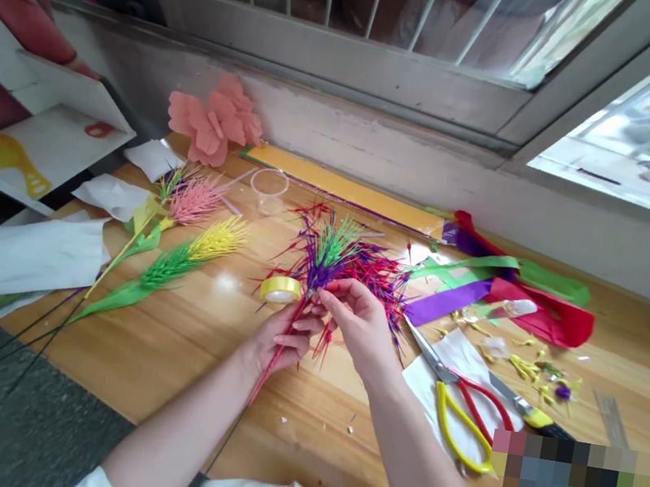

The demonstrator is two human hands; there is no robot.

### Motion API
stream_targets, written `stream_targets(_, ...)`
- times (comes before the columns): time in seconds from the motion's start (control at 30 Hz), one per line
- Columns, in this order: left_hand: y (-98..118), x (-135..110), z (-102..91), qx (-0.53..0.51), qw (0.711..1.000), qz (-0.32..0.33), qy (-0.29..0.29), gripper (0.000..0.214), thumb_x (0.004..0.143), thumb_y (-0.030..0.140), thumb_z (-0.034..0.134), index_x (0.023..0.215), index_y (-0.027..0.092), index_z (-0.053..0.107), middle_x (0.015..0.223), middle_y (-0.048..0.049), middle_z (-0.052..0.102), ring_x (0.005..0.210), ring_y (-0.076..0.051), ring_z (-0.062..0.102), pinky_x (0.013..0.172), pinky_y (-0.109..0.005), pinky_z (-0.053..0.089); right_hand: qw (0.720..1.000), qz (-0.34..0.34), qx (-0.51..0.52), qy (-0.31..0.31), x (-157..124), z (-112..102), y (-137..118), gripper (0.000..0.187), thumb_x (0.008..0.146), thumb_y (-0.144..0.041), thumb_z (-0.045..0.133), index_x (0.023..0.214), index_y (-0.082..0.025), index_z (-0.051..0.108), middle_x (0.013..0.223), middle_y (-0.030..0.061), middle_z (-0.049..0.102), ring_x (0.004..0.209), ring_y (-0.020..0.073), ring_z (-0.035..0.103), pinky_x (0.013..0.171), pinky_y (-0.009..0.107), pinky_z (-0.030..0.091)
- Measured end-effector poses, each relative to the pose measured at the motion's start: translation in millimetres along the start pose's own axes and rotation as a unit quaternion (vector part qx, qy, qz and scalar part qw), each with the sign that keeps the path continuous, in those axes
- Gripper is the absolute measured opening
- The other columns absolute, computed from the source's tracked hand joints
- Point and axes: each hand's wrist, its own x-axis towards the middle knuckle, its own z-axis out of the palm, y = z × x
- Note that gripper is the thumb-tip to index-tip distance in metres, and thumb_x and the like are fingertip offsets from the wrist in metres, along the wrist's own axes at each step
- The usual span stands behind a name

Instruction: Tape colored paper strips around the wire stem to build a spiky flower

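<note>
My left hand [288, 341] is closed round the stem of a paper wheat ear [333, 249], whose spiky head is green at the tip and purple lower down. Thin red strips [265, 378] run down along the stem under my fingers. My right hand [354, 314] pinches at the base of the purple spikes, fingertips together. Right beside my left fingers is a roll of clear yellowish tape [280, 290]; whether it touches them I cannot tell. Behind my right hand lies a heap of red and purple paper spikes [378, 277].
Yellow-and-red-handled scissors [451, 379] and a cutter knife [533, 408] lie to the right, near crepe paper strips [542, 311]. Finished paper wheat [172, 273] and white paper [26, 258] are on the left. A clear cup [269, 203] and yellow-orange paper sheets [346, 189] sit at the back.
</note>
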Motion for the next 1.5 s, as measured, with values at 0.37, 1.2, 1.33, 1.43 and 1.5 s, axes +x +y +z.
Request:
stream_targets(0.37,0.3,0.0,-1.1,0.006,1.0,0.005,-0.003,0.027,0.093,0.019,0.03,0.081,0.01,0.052,0.064,-0.0013,0.05,0.037,0.002,0.044,0.022,0.0,0.022,0.998,0.015,0.051,0.018,0.9,11.4,6.8,0.02,0.064,-0.033,0.07,0.068,-0.017,0.059,0.056,-0.0038,0.058,0.049,0.0089,0.053,0.048,0.021,0.04)
stream_targets(1.2,-1.0,-2.2,2.5,0.029,0.999,0.038,0.002,0.024,0.092,0.017,0.03,0.078,0.012,0.048,0.057,0.0032,0.045,0.033,0.002,0.04,0.022,0.0,0.018,0.989,-0.027,0.116,0.086,-2.7,21.0,27.3,0.015,0.068,-0.031,0.069,0.071,-0.019,0.06,0.063,-0.0029,0.062,0.057,0.0104,0.057,0.051,0.021,0.044)
stream_targets(1.33,-1.0,-2.2,3.4,0.034,0.999,0.035,-0.006,0.022,0.092,0.015,0.031,0.078,0.012,0.047,0.056,0.004,0.043,0.033,0.002,0.04,0.022,0.0,0.017,0.989,-0.038,0.113,0.092,-3.5,21.2,26.7,0.016,0.068,-0.032,0.069,0.073,-0.02,0.059,0.064,-0.0021,0.062,0.059,0.012,0.059,0.054,0.024,0.046)
stream_targets(1.43,-0.8,-2.6,2.3,0.026,0.999,0.034,-0.011,0.02,0.091,0.015,0.032,0.079,0.012,0.047,0.056,0.004,0.042,0.034,0.001,0.041,0.022,0.0,0.018,0.989,-0.04,0.113,0.089,-3.2,21.4,26.3,0.017,0.068,-0.033,0.069,0.073,-0.02,0.059,0.065,-0.0017,0.062,0.06,0.0134,0.06,0.056,0.025,0.048)
stream_targets(1.5,-0.5,-3.0,1.3,0.021,0.999,0.034,-0.015,0.02,0.092,0.016,0.031,0.08,0.012,0.047,0.056,0.0039,0.043,0.035,0.001,0.042,0.023,0.0,0.019,0.989,-0.043,0.113,0.088,-2.7,21.9,26.3,0.017,0.068,-0.034,0.068,0.073,-0.021,0.058,0.065,-0.002,0.062,0.061,0.0138,0.061,0.056,0.026,0.049)
